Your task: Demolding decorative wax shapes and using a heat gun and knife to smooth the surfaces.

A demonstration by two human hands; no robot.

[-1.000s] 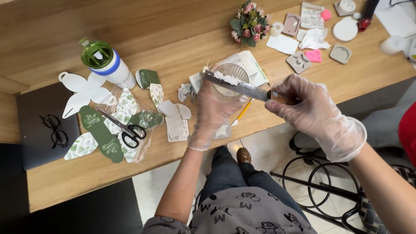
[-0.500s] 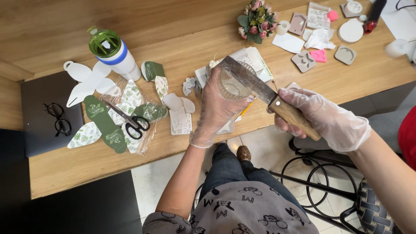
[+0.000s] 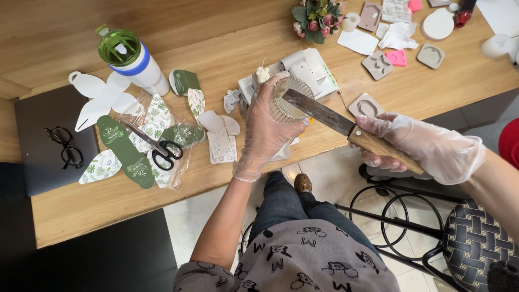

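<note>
1. head view: my left hand (image 3: 265, 130), in a thin clear glove, has its fingers curled tight around a small ribbed glass jar (image 3: 291, 99), holding it tipped on its side just above the wooden table (image 3: 227, 48), mouth turned toward my right.
2. my right hand (image 3: 419, 146), gloved too, is clenched on the wooden handle of a knife (image 3: 346, 125); the dark blade slants up and left, and its tip sits at the jar's mouth. i cannot tell how far inside it goes.
3. right behind the jar lies a white folded paper packet (image 3: 311, 70), with a tiny pale figure (image 3: 263, 74) just beside it.
4. to the left, black scissors (image 3: 157, 147) rest on a clear plastic bag of green and white leaf-print paper cutouts (image 3: 127, 157).
5. further left, black glasses (image 3: 65, 147) lie on a dark laptop (image 3: 40, 157).
6. a white bottle with a green lid (image 3: 130, 57) lies tilted near the table's far edge.
7. top right: a small flower bunch (image 3: 312, 19), grey moulds (image 3: 377, 65) and a pink piece (image 3: 398, 57), well apart from my hands.
8. below, my knees, and a woven-seat stool (image 3: 473, 238) at my right.
</note>
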